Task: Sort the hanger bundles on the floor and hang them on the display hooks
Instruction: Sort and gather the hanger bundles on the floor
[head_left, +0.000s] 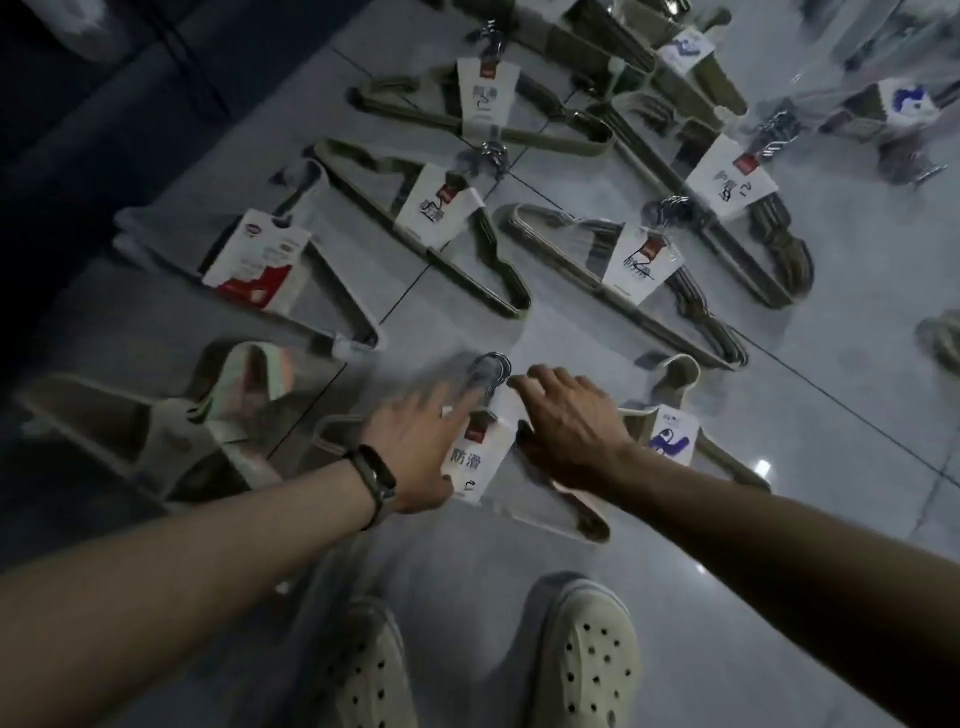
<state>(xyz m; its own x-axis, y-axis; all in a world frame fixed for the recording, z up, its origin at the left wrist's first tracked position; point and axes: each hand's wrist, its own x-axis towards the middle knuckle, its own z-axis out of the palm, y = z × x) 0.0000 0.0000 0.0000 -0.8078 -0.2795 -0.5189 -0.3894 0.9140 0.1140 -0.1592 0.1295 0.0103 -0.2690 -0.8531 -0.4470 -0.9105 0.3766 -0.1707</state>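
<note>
Though neither grips anything yet, the left hand (415, 447) and right hand (571, 428) lie open, fingers spread, over the nearest hanger bundle (550, 512) at the near edge of the floor (467, 564); a hasty lift by its paper label (467, 460) could tear it loose.

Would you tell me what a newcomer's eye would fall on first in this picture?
Both hands stand out first: the left hand and the right hand reach with spread fingers to the nearest hanger bundle at lower centre. Beyond them, more labelled green bundles lie spread over the grey tiled floor; pale perforated clogs show at the bottom.
</note>
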